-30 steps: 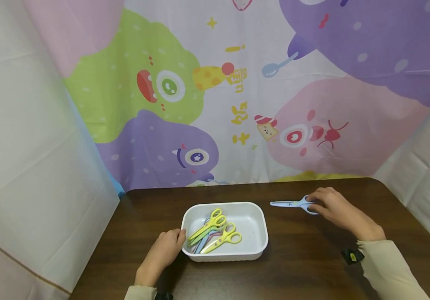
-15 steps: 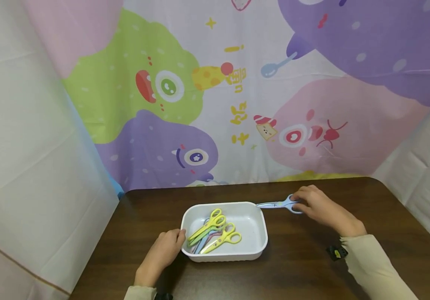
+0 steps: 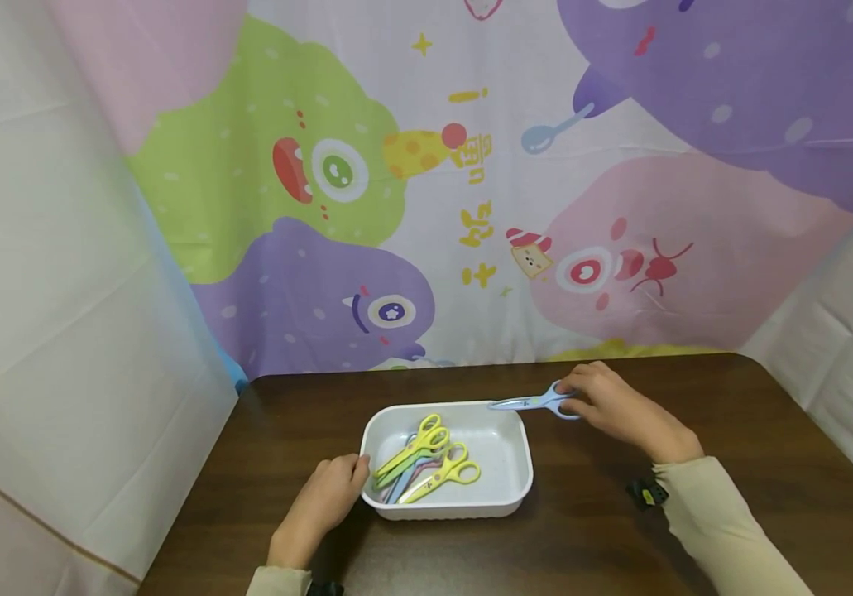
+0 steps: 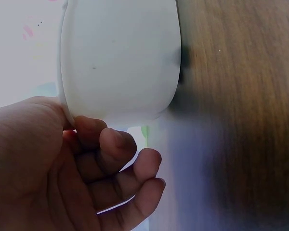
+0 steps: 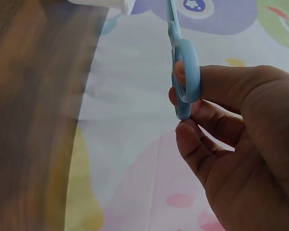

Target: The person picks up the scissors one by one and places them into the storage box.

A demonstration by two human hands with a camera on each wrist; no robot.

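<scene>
My right hand (image 3: 615, 408) holds light blue scissors (image 3: 536, 403) by the handle loops, with the blades pointing left. Their tip overlaps the back right rim of a white plastic tray (image 3: 511, 495) in the head view. In the right wrist view, the thumb and fingers pinch the blue handle (image 5: 192, 72). At the tray's left end, my left hand (image 3: 328, 490) grips the rim between thumb and fingers; the left wrist view shows that end wall (image 4: 120, 57) close up. Inside lie yellow scissors (image 3: 437, 476), a second yellow pair (image 3: 409, 451), and green, blue and pink ones partly hidden beneath.
The tray stands on a dark brown wooden table (image 3: 620, 530). Behind the table hangs a cloth (image 3: 500, 331) printed with cartoon monsters, and pale cloth walls (image 3: 83, 331) rise at both sides. Each wrist wears a small black device (image 3: 647, 493).
My right hand has carried the blue scissors left, from beside the tray until the tip overlaps its back right rim. My left hand and the tray have stayed in place.
</scene>
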